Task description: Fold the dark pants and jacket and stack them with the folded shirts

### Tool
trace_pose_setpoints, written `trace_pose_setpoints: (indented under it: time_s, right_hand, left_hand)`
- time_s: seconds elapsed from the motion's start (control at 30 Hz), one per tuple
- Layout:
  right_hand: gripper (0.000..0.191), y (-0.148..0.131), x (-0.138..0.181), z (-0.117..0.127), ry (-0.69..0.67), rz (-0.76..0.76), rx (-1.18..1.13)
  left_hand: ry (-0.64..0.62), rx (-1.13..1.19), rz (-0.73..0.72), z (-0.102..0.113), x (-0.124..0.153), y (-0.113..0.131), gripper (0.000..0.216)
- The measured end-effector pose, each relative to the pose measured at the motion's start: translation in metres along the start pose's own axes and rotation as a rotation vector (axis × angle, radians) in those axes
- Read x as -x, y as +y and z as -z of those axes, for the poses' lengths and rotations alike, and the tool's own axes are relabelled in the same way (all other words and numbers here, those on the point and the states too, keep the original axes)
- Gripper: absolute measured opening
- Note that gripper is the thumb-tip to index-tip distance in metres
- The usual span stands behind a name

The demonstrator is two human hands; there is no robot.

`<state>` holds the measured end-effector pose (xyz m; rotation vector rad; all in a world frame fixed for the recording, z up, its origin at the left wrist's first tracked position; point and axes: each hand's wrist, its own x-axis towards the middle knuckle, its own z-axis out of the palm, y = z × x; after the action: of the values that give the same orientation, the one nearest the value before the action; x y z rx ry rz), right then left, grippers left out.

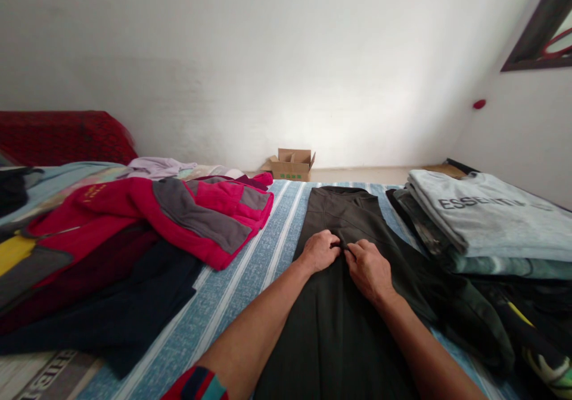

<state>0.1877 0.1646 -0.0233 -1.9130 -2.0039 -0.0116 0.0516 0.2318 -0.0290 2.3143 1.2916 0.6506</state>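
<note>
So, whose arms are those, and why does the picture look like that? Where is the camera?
Those are a person's own arms. The camera is worn on their head and looks forward and down, so you see what they see. The left hand and the right hand are both on a dark green garment, which lies on a blue striped cover. Their fingers nearly meet, but I can't tell if they're pinching the cloth. A red and grey jacket lies to the left, and a folded stack of clothes to the right. Farther back, a cardboard box sits by the wall.
</note>
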Motion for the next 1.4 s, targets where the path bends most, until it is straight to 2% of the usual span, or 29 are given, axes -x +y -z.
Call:
trace_pose_setpoints:
  time_s: [0.17, 0.3, 0.4, 0.53, 0.6, 0.7, 0.8, 0.9, 1.1, 1.23, 1.4]
  right_hand:
    - [0.024, -0.008, 0.006, -0.002, 0.003, 0.128, 0.14]
    - [0.024, -0.011, 0.008, -0.004, -0.018, 0.16, 0.176]
    - [0.025, -0.01, 0.009, -0.005, -0.018, 0.173, 0.176]
    - [0.026, -0.009, 0.01, -0.006, -0.02, 0.183, 0.182]
    - [0.025, -0.01, 0.01, -0.006, -0.026, 0.19, 0.184]
    - [0.023, -0.013, 0.01, -0.003, -0.052, 0.188, 0.18]
    - [0.021, -0.013, 0.01, 0.006, -0.093, 0.179, 0.136]
    - [0.021, -0.003, 0.012, 0.023, -0.082, 0.116, 0.078]
    - [0.023, 0.049, 0.023, 0.073, 0.039, -0.148, 0.222]
    - [0.026, 0.073, 0.041, 0.092, -0.042, -0.259, 0.347]
    - [0.03, 0.081, 0.062, 0.092, -0.165, -0.288, 0.378]
  left_hand:
    - [0.047, 0.052, 0.035, 0.003, -0.003, -0.003, 0.016]
    - [0.129, 0.091, 0.139, 0.0, -0.003, 0.002, 0.018]
    - [0.106, 0.061, 0.186, -0.003, -0.003, 0.003, 0.03]
    - [0.06, -0.06, 0.193, -0.001, -0.001, 0.007, 0.034]
    - [0.099, -0.175, 0.148, 0.001, 0.001, 0.012, 0.038]
    - [0.13, -0.322, -0.057, 0.003, 0.005, 0.018, 0.041]
    - [-0.007, -0.32, -0.169, 0.0, 0.006, 0.015, 0.03]
    - [-0.073, -0.287, -0.155, -0.005, 0.004, 0.005, 0.029]
    - [-0.032, -0.206, -0.156, -0.004, 0.0, 0.0, 0.033]
    - [-0.031, -0.335, -0.143, 0.007, 0.0, 0.017, 0.033]
    - [-0.118, -0.527, -0.127, 0.015, 0.0, 0.038, 0.029]
